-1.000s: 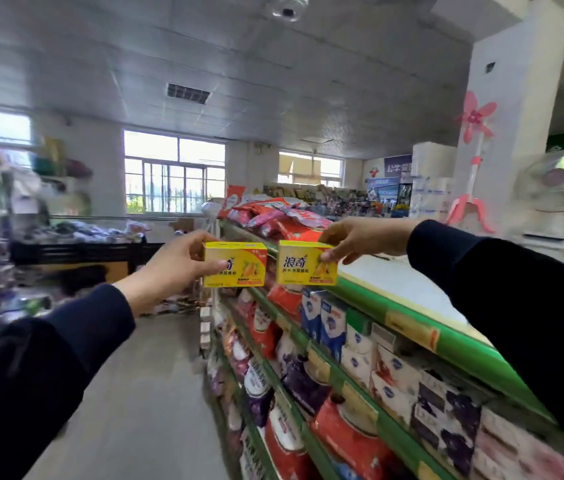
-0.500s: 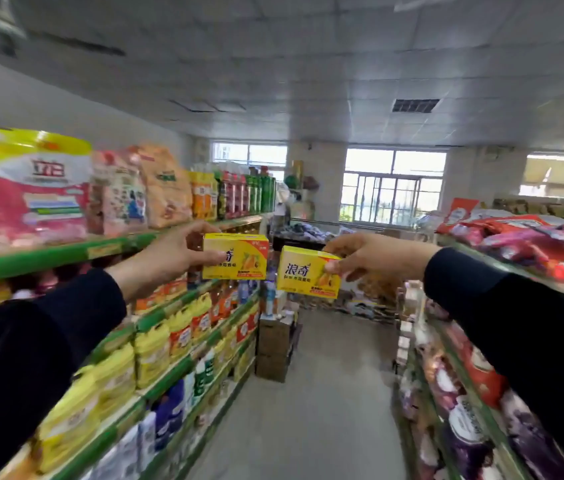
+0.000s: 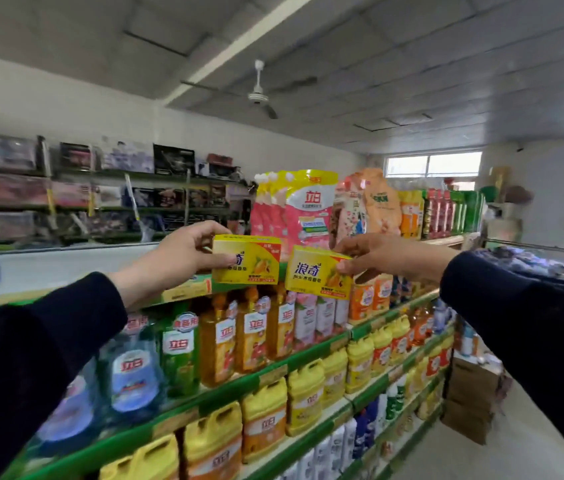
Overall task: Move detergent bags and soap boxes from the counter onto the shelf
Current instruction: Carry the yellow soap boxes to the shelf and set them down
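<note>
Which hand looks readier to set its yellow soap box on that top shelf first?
Probably the left hand: its soap box sits level beside the top shelf; the right hand's box hangs lower and tilted.

Head view faces shelf [image 3: 273, 372], close up

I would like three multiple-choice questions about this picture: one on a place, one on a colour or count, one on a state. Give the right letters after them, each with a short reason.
1. Where do the pink detergent bags stand?
A. on the top shelf
B. on the floor
C. on the lowest shelf

2. What is the main colour of the left soap box and the right soap box?
A. blue
B. yellow
C. white

3. What is the state of the soap boxes?
A. both lie on the shelf
B. one is held, one lies on the floor
C. each is held in a hand

Answers:
1 A, they stand upright on the top shelf.
2 B, both faces are yellow.
3 C, the left hand and the right hand each grip one.
</note>
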A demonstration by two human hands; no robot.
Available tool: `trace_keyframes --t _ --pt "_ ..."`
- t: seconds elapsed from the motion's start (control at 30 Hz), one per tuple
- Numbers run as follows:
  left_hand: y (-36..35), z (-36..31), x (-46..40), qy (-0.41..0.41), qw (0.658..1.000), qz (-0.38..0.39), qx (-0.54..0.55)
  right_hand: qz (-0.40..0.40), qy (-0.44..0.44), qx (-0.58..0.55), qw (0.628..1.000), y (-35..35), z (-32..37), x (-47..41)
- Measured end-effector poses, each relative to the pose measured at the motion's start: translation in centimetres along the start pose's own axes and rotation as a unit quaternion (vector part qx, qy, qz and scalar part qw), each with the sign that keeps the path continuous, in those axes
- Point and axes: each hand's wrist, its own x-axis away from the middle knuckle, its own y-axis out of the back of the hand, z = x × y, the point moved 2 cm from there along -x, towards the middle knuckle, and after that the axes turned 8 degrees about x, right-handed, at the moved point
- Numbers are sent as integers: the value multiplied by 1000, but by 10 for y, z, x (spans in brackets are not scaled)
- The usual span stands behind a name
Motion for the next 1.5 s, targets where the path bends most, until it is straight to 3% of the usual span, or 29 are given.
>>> trace_keyframes --t 0.37,0.63,0.93,1.13,1.37,1.5 --pt "172 43 47 65 990 -116 -48 36 102 -7 994 -88 121 -137" --pt "214 75 63 78 953 -221 -190 58 157 -26 986 -123 155 -212" --pt "226 103 69 133 921 -245 -274 34 191 -66 979 -139 175 -277" --pt "230 103 74 179 939 -205 -209 -12 205 -94 974 -165 209 -308" --pt "229 101 79 195 950 -187 -155 88 251 -66 962 -213 257 -317" --pt "226 97 81 209 943 -183 -183 158 243 -82 954 -234 265 -318"
